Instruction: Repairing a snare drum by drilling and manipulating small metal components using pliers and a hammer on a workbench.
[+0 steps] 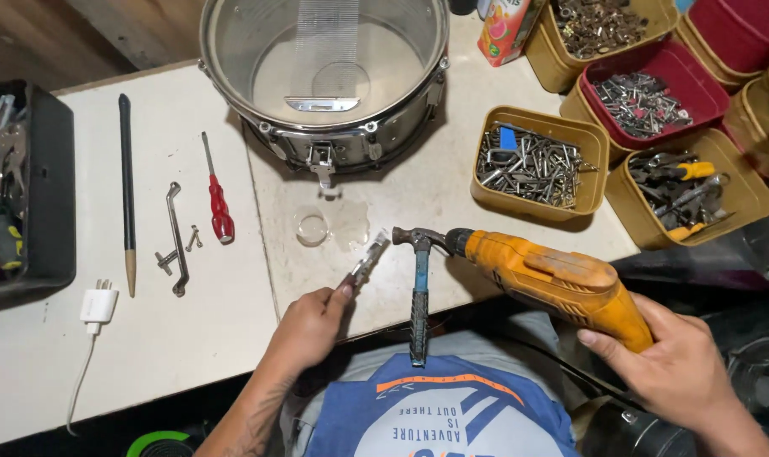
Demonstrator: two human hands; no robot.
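Left hand [310, 326] is pinched shut around a small flat metal piece [368, 261], thumb and fingers closed on its lower end, with the shiny top end poking up toward the drill's nose; it sits just above the near edge of the white table [224, 330]; can't tell exactly what the piece is, it's a bit blurred.

Right hand [668, 360] is wrapped around the back of an orange power drill [554, 283], fingers curled tight on the grip; the drill lies across the table edge pointing left, chuck end just beside the head of a hammer [419, 292]; the hammer lies with its head on the table and its dark handle hanging off the edge toward the person's blue shirt.

Further back there's a steel snare drum shell [325, 76] sitting open side up; a little clear round lid [311, 228] lies near it.

Off to the left: a red screwdriver [219, 195], a bent metal rod [176, 241], a long dark stick [127, 195] and a white charger plug [98, 306].

On the right, yellow tubs [537, 165] and a red one [647, 97] hold screws, bits and pliers; a black tray [29, 190] of tools sits at the far left.
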